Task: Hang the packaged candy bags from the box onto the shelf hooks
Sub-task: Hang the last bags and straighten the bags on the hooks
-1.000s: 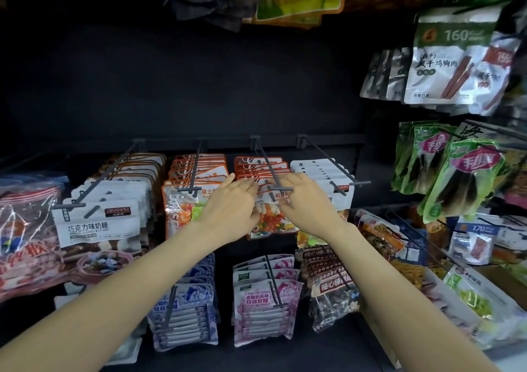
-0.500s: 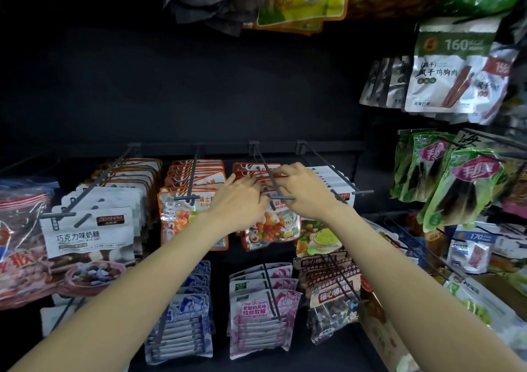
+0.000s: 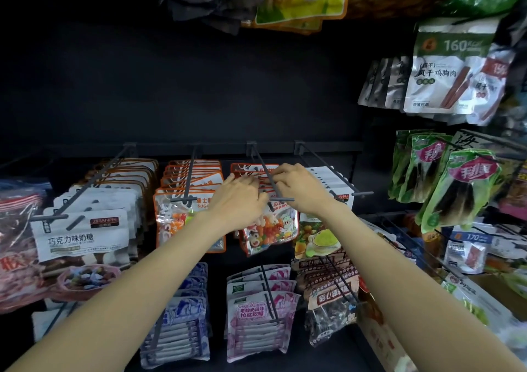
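Both hands raised to the third shelf hook [image 3: 268, 176] of the upper row. Left hand [image 3: 239, 197] just left of the hook rod, fingers bent down onto the tops of the orange-edged candy bags [image 3: 268, 229] hanging there. Right hand [image 3: 302, 189] just right of the rod, fingers curled over the same bag tops, almost touching the left hand. Cannot tell if either hand really pinches a bag or only presses on it. Front bag with coloured beans hanging directly under both hands. White packets [image 3: 339, 189] beside the right hand, pink packets [image 3: 256, 311] lower down.
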